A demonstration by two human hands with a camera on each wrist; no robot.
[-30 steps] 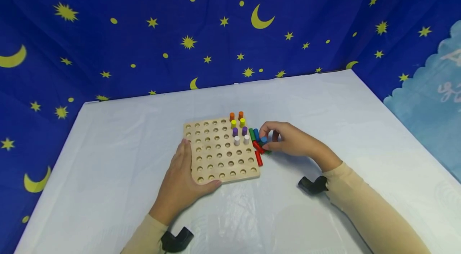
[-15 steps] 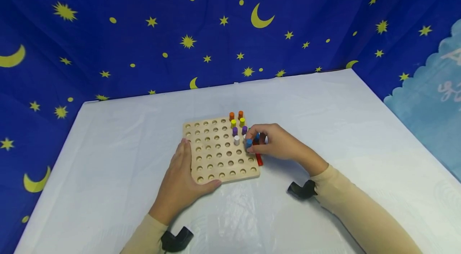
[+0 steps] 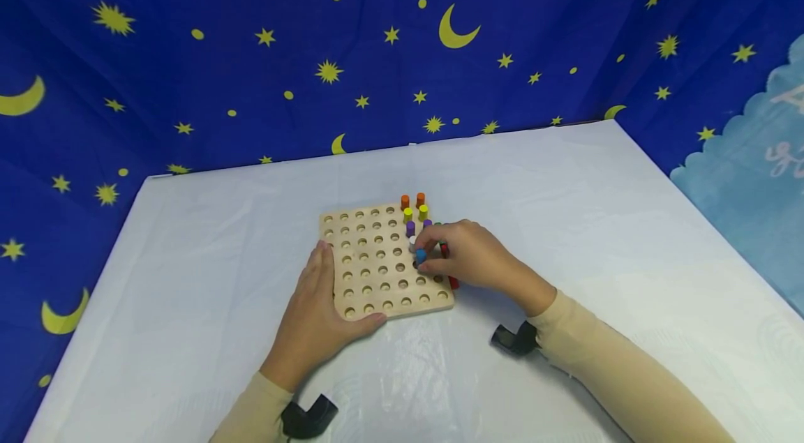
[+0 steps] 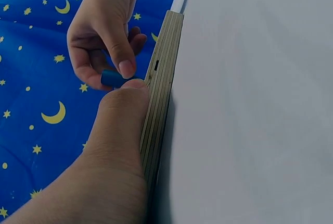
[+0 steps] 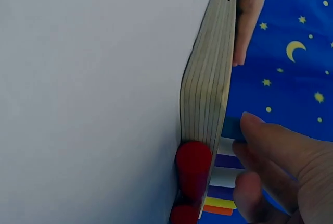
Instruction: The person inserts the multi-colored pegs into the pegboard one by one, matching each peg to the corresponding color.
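Note:
A square wooden pegboard [image 3: 380,265] with rows of round holes lies on the table. My left hand [image 3: 317,310] rests against its near left corner, fingers straight along the left side and thumb on the front edge. Between thumb and forefinger my right hand [image 3: 474,258] pinches a blue peg [image 3: 420,257], upright at the board's right part. Whether the peg's lower end sits in a hole cannot be told. Orange [image 3: 405,201], yellow [image 3: 407,215], purple [image 3: 410,228] and white pegs [image 3: 412,243] stand in pairs behind it; one white peg is hidden by the right hand.
Beside the board's right edge lie red pegs [image 5: 193,164]; a bit of a green peg [image 3: 438,224] shows behind the right hand. Black wrist mounts [image 3: 514,340] hang by both sleeves. A blue star-patterned cloth [image 3: 251,66] hangs behind the white table [image 3: 220,220].
My right hand has carried the blue peg from the loose pile leftward over the board, to a spot just in front of the white pegs. The left hand and board have stayed put.

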